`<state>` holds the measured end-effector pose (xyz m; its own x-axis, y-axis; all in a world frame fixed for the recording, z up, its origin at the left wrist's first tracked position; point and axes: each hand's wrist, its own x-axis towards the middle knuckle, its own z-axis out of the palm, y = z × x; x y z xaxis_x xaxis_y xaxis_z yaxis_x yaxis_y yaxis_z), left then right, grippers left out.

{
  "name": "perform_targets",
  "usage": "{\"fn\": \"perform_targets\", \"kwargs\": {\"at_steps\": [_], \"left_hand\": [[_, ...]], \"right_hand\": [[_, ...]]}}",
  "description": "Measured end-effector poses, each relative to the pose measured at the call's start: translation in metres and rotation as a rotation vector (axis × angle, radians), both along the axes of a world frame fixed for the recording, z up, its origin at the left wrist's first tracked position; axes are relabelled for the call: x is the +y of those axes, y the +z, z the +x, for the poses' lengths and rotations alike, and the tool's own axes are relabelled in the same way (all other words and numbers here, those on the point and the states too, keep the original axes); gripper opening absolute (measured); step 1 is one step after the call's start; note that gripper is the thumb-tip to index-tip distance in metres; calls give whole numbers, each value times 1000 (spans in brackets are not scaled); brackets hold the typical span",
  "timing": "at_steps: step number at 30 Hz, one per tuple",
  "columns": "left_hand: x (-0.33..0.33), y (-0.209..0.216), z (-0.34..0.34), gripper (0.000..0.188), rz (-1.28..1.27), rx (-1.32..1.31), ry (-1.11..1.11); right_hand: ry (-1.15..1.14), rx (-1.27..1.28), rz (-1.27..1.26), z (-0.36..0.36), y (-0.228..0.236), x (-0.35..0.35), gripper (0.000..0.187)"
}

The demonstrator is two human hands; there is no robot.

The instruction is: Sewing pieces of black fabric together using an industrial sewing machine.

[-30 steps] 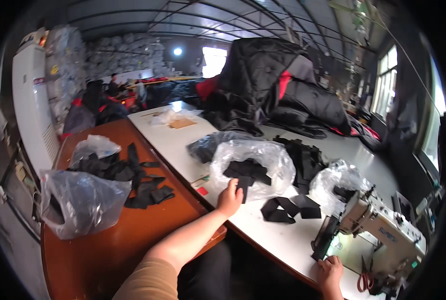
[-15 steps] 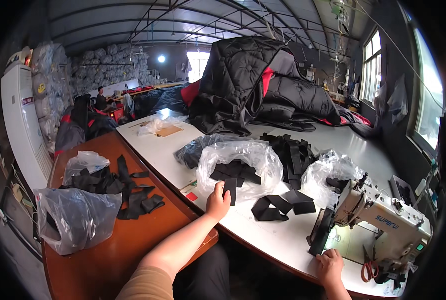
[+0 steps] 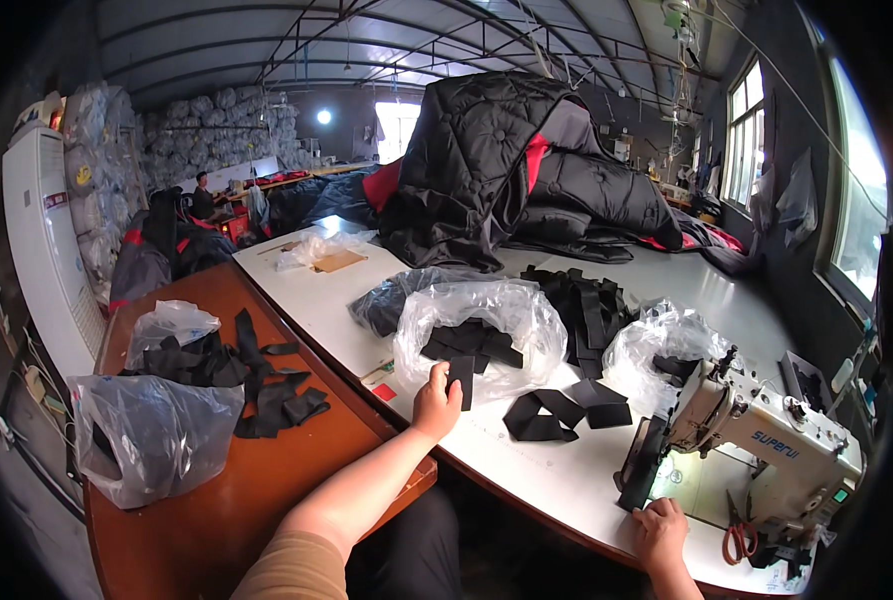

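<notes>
My left hand [image 3: 434, 402] grips a short piece of black webbing [image 3: 462, 382], held upright in front of an open clear plastic bag [image 3: 538, 365] with more black pieces inside. At the sewing machine [image 3: 781, 440], my right hand [image 3: 661, 530] pinches the near end of a black webbing strip [image 3: 642, 485]. That strip lies by the needle end of the machine, under its lit work area. Two folded webbing pieces [image 3: 546, 415] rest on the white table between my hands. Red-handled scissors [image 3: 738, 540] lie beside the machine, right of my right hand.
A second clear bag [image 3: 651, 345] stands behind the machine, near a heap of black strips [image 3: 586, 315]. On the brown table [image 3: 276, 500] at left sit another bag [image 3: 161, 440] and loose strips. A large black quilted pile [image 3: 486, 150] covers the far table.
</notes>
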<state>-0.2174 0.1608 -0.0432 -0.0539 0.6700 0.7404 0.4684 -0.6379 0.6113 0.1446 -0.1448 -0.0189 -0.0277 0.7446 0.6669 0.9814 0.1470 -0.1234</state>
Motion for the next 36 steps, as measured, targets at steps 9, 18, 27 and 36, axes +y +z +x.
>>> {"fn": "perform_targets", "kwargs": {"at_steps": [9,18,27,36], "left_hand": [[-6,8,-1,40,-144,9,-12],[-3,4,-2,40,-70,-1,-25],[0,-2,-5,35,27,4,-11],[-5,5,-4,35,4,16,-6]], "right_hand": [[-3,-7,-22,-4,5,-1,10],[-5,-35,-31,3,-2,-1,11],[-17,-40,-53,3,-2,0,14],[-6,-62,-51,7,-5,0,11]]}}
